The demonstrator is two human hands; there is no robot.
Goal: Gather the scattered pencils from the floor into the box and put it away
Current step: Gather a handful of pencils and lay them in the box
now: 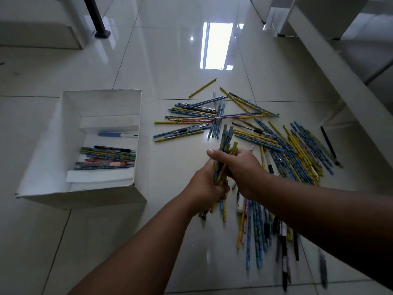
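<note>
While left hand (207, 186) and right hand (240, 169) clutch pencil bundle (226, 141), shafts show blue-yellow pattern.

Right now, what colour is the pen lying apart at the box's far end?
The pen is blue and white, clearest in head view.

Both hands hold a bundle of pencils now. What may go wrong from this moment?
1. The bundle sits unevenly in the left hand and right hand; loose pencils may slip out before reaching the box.
2. Many scattered pencils lie on the glossy floor near and under the right arm; a careless move could roll them farther away.
</note>
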